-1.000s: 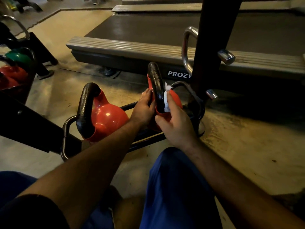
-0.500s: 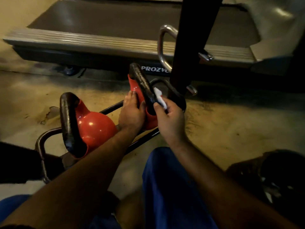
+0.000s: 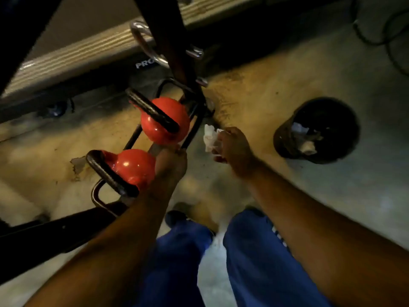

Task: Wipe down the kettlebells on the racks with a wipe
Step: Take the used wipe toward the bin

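Observation:
Two red kettlebells with black handles sit on the low black rack [image 3: 194, 127]: the far kettlebell [image 3: 164, 120] and the near kettlebell [image 3: 132, 167]. My left hand [image 3: 171, 163] rests on the rack rail between them, beside the near kettlebell; its fingers are partly hidden and blurred. My right hand [image 3: 232, 147] is off to the right of the rack, above the floor, gripping a crumpled white wipe [image 3: 210, 137]. Neither hand touches the far kettlebell.
A dark round bin [image 3: 316, 129] holding used wipes stands on the floor to the right. The rack's upright post [image 3: 170, 41] rises behind the kettlebells, with a treadmill deck [image 3: 77, 49] beyond. My blue trouser legs [image 3: 254, 262] fill the bottom.
Both hands have come off the far kettlebell. My right hand moved right with the wipe, toward the bin side. The view has risen and tilted down over the rack.

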Action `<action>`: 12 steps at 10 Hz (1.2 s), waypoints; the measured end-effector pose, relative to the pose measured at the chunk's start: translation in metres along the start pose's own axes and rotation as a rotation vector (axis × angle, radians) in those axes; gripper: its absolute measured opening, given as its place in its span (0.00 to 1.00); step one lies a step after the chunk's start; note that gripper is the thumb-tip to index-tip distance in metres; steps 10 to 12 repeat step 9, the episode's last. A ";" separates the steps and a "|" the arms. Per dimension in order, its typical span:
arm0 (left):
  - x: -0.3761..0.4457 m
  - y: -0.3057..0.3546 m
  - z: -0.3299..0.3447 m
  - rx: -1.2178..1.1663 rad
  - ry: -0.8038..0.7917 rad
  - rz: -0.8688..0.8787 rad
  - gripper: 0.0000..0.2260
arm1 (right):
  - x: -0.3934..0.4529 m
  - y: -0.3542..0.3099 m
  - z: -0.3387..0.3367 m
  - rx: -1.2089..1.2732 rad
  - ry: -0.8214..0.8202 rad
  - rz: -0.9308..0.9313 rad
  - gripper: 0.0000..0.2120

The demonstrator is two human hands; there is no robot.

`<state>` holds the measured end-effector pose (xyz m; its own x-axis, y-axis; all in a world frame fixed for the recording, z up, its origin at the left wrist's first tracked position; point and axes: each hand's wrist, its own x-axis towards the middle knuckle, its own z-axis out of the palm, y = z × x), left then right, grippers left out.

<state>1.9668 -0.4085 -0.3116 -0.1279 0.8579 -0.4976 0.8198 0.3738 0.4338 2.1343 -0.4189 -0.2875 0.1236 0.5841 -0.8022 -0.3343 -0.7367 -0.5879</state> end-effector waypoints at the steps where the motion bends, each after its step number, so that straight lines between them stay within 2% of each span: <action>1: -0.050 0.057 -0.002 -0.008 -0.194 0.049 0.16 | -0.044 -0.011 -0.050 0.044 0.145 0.006 0.14; 2: -0.088 0.123 0.001 -0.078 -0.359 0.066 0.18 | -0.086 -0.031 -0.106 0.127 0.302 0.036 0.05; 3: -0.111 0.182 0.014 -0.125 -0.475 0.134 0.17 | -0.111 -0.050 -0.161 0.332 0.419 0.072 0.09; 5: -0.116 0.260 0.065 -0.069 -0.464 0.192 0.20 | -0.087 -0.071 -0.224 0.383 0.489 0.015 0.10; 7: -0.093 0.291 0.124 -0.117 -0.390 0.177 0.17 | -0.033 -0.067 -0.264 0.277 0.382 0.171 0.20; 8: -0.099 0.298 0.134 -0.110 -0.421 0.148 0.17 | -0.031 -0.060 -0.276 0.270 0.455 0.144 0.19; 9: -0.105 0.301 0.134 -0.103 -0.408 0.116 0.18 | -0.043 -0.056 -0.283 0.274 0.456 0.108 0.16; 12: -0.105 0.301 0.134 -0.103 -0.408 0.116 0.18 | -0.043 -0.056 -0.283 0.274 0.456 0.108 0.16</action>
